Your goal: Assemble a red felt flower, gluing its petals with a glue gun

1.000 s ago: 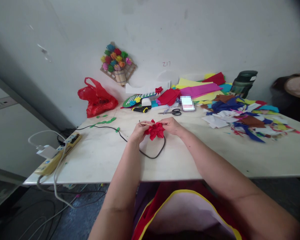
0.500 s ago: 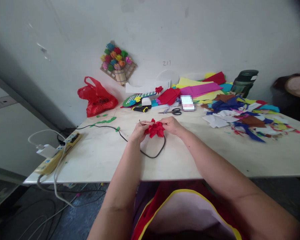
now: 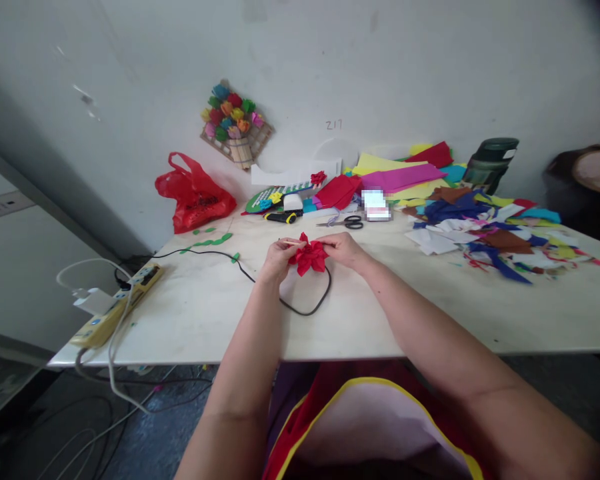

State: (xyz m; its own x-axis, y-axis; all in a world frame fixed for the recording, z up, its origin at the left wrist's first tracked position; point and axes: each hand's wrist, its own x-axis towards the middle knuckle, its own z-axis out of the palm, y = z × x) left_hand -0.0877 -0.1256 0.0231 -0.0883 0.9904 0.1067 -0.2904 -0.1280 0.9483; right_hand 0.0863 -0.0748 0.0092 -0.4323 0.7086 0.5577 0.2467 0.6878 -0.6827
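Note:
Between my hands, above the pale table (image 3: 360,313), is a red paper flower (image 3: 311,258) with pointed petals spread outward. My left hand (image 3: 279,259) is closed at the flower's left side and also grips a thin light stick (image 3: 293,243) that points toward the petals. On the other side my right hand (image 3: 343,248) pinches the flower's right edge. A black cord (image 3: 307,314) loops on the table just below the flower. Scissors (image 3: 347,223) with black handles lie beyond my right hand.
At the left are a power strip (image 3: 115,313) and a red plastic bag (image 3: 195,197). Fabric and paper scraps (image 3: 500,230) cover the right side, with a dark green bottle (image 3: 487,165) behind. A phone (image 3: 377,205) and a yellow-black cutter (image 3: 280,217) lie farther back.
The red flower has tilted so that more of its petals face me. My left hand and the stick have shifted slightly upward; my right hand stays at the flower's edge.

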